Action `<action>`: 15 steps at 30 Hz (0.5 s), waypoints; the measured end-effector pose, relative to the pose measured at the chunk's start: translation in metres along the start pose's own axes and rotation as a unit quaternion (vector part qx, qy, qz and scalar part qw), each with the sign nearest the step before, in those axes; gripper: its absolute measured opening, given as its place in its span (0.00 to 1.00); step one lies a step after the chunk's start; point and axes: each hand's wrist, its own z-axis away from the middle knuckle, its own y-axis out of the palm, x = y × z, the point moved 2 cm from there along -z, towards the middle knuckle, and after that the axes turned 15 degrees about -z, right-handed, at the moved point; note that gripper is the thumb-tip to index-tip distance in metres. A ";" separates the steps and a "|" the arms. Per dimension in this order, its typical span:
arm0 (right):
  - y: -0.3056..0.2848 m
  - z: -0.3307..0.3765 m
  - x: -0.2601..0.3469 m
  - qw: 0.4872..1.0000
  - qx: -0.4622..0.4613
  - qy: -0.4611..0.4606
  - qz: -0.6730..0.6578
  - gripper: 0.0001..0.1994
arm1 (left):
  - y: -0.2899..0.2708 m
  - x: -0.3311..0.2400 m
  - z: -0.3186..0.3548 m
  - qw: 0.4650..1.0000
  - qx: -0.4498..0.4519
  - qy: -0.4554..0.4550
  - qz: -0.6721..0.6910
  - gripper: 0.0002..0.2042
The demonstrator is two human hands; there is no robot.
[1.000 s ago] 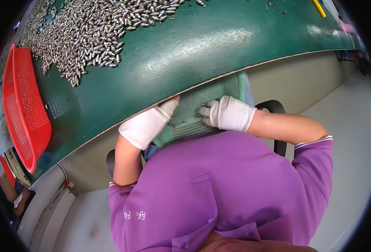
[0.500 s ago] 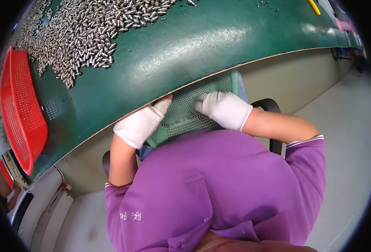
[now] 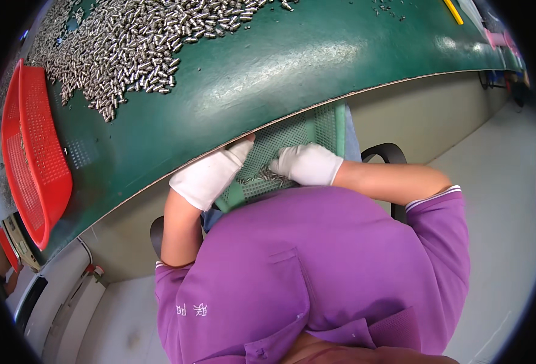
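Sorting small metal pins (image 3: 262, 176) in our green tray (image 3: 304, 130): left hand (image 3: 210, 177) gripping its rim, right hand (image 3: 307, 164) curled over them; next we'd pinch carefully.

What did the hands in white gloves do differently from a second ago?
The right hand slid a little left across the green mesh tray, onto a few small metal pieces that now show between the hands. The left hand kept its grip on the tray's left edge. The tray stayed on the lap under the green table; the pile of metal pieces and red basket did not move.
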 end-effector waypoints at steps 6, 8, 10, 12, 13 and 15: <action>-0.003 -0.009 -0.002 0.981 -0.005 0.046 -0.189 0.17 | -0.007 -0.001 -0.001 0.990 0.130 -0.056 0.005 0.12; -0.024 -0.003 -0.004 0.987 -0.034 0.010 -0.157 0.18 | -0.008 0.000 0.000 0.990 0.134 -0.052 -0.005 0.12; -0.038 0.005 -0.003 0.992 0.041 0.074 -0.092 0.18 | -0.002 0.000 0.000 0.998 0.053 -0.014 -0.015 0.09; -0.024 0.011 -0.002 0.994 0.074 0.061 -0.046 0.16 | -0.002 -0.001 -0.001 0.999 -0.027 0.028 -0.024 0.11; -0.019 0.010 0.000 0.995 0.078 0.061 -0.031 0.15 | -0.002 -0.002 -0.002 0.999 -0.016 0.026 -0.020 0.11; -0.011 -0.001 0.004 0.994 0.105 0.035 0.024 0.13 | -0.002 -0.001 -0.003 1.000 -0.006 0.022 -0.018 0.11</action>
